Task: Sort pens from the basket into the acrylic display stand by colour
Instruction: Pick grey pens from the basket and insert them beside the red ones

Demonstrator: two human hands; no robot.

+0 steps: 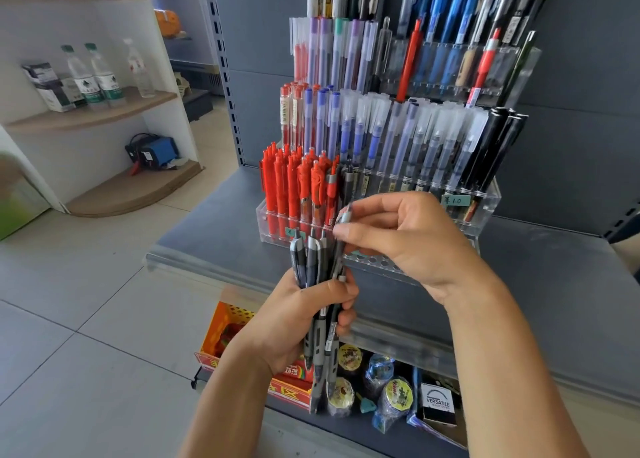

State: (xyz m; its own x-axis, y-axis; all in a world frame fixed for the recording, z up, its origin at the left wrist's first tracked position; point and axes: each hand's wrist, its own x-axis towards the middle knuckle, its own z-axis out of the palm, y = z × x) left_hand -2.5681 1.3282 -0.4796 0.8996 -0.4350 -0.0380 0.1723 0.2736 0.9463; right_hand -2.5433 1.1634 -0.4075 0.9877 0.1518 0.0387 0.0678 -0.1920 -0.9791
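Gripping a bundle of dark pens (pixel 317 305) at 6 o'clock, the left hand (pixel 294 319) steadies them while the right hand (pixel 408 239) pinches one pen (pixel 341 236) before the stand (pixel 485 211).

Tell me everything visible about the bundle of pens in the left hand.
The bundle is several retractable pens, dark grey and black with lighter grey grips, plastic by the look. They stand roughly upright, clips up, tips down. The left hand grips them round the middle, in front of the acrylic stand. The right hand pinches the top of one pen at the bundle's right edge.
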